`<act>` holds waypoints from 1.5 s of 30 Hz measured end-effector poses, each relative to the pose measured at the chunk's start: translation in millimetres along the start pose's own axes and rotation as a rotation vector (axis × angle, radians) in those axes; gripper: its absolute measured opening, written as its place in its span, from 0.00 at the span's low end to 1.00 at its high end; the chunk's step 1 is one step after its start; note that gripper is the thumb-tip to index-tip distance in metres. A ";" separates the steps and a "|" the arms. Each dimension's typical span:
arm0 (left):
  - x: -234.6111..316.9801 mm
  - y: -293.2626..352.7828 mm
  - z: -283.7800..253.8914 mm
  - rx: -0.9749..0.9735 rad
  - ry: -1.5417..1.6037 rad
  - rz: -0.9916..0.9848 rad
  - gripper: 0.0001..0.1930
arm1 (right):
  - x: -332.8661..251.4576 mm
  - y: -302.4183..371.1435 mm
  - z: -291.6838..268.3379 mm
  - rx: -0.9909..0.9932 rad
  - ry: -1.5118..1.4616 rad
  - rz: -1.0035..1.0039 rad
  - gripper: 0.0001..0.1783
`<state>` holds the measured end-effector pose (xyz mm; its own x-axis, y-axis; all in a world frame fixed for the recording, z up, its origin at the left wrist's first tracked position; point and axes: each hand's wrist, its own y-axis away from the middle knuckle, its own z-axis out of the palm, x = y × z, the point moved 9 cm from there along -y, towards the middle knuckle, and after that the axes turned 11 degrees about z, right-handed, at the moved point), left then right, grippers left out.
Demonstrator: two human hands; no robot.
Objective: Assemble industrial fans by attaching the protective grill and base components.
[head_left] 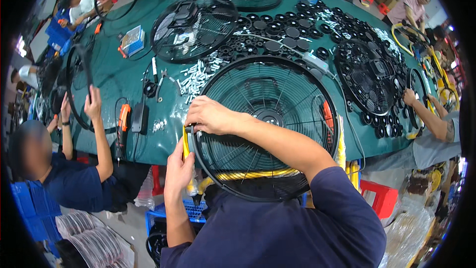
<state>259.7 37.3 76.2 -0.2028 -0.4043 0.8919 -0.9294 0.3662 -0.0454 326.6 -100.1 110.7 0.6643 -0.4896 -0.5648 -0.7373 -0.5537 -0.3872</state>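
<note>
A large round black wire fan guard lies before me, its near rim against my body. A yellow tubular frame passes beneath its near side, with one upright end at the guard's left rim. My left hand is closed around that end, thumb along the yellow tube. From the right, my right arm reaches across the guard. My right hand bends over the left rim, fingers pinched on a small black part beside the tube; its kind is mostly hidden by the fingers.
On the green table lie another fan guard, a fan with its motor, white tubular pieces, many round black parts and an orange-handled tool. A co-worker at left holds a black ring; another works at right.
</note>
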 end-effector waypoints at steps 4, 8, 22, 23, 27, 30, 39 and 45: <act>0.1 1.3 1.9 -0.058 0.080 0.070 0.30 | 2.4 -5.2 -5.2 0.010 -0.013 0.070 0.23; -0.2 2.8 5.5 -0.160 0.319 -0.001 0.29 | -2.9 0.0 3.1 0.023 0.047 -0.108 0.15; 24.3 -372.2 103.4 -0.401 -0.532 0.607 0.24 | 0.3 -1.3 14.0 0.203 -0.018 -0.232 0.15; 32.3 -376.9 133.6 -0.415 -0.598 0.638 0.24 | 15.2 2.8 19.0 0.237 -0.004 -0.175 0.15; 1.2 -389.2 170.9 -0.612 -0.732 0.789 0.25 | -4.8 -6.5 9.7 0.325 0.028 -0.225 0.25; 38.9 -362.1 205.1 -0.639 -0.794 0.776 0.33 | 29.4 -4.0 23.4 0.223 0.000 -0.102 0.25; 69.0 -348.0 126.8 -0.304 -0.530 0.585 0.23 | 0.1 8.9 -4.6 0.391 -0.087 -0.260 0.24; 72.7 -286.3 29.0 -0.108 -0.040 0.321 0.21 | 4.7 1.4 17.1 0.121 -0.023 -0.175 0.14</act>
<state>502.2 -121.3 141.0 -0.4938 -0.2862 0.8211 -0.7789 0.5655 -0.2712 326.5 -91.7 95.0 0.7815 -0.3768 -0.4973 -0.6212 -0.5434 -0.5646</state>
